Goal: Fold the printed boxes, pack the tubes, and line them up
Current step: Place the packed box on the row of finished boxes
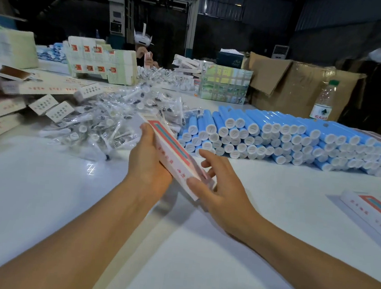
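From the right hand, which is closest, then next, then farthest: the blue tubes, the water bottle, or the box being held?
1. The box: touching the right hand, at the fingertips.
2. The blue tubes: stacked behind the hand, mid-table.
3. The water bottle: far right, beyond the tubes.

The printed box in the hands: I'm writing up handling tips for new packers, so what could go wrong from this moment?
The printed box is held above the table with the right hand working its near end; a flap there could crease. The stack of blue tubes lies close behind; a stray reach might set tubes rolling.
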`<move>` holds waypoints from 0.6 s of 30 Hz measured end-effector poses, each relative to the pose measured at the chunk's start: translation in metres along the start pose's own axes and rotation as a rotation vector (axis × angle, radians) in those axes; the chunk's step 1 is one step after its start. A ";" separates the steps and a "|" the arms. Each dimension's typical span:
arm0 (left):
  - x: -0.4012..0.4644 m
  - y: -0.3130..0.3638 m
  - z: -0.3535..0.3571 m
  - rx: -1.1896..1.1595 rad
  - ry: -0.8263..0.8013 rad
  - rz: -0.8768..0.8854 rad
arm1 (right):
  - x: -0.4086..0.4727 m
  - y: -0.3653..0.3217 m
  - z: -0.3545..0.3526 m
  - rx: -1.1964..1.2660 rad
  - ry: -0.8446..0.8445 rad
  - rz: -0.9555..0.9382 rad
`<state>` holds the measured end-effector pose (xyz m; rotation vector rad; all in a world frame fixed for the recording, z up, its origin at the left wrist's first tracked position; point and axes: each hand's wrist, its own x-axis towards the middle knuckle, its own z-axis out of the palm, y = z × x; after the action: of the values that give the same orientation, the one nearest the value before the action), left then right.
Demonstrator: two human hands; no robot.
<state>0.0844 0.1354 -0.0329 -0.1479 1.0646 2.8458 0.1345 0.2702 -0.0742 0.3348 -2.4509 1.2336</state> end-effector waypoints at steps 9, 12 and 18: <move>0.002 -0.020 -0.007 0.067 0.004 -0.117 | 0.001 0.000 0.000 -0.129 -0.005 -0.031; 0.002 -0.022 -0.011 0.207 0.010 0.004 | 0.004 -0.003 -0.005 -0.147 0.029 -0.009; 0.016 -0.024 -0.024 0.344 -0.077 -0.019 | 0.010 -0.019 -0.070 -0.390 0.087 0.028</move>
<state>0.0731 0.1386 -0.0681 -0.0207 1.5004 2.5777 0.1483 0.3151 -0.0183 0.1341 -2.5527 0.7357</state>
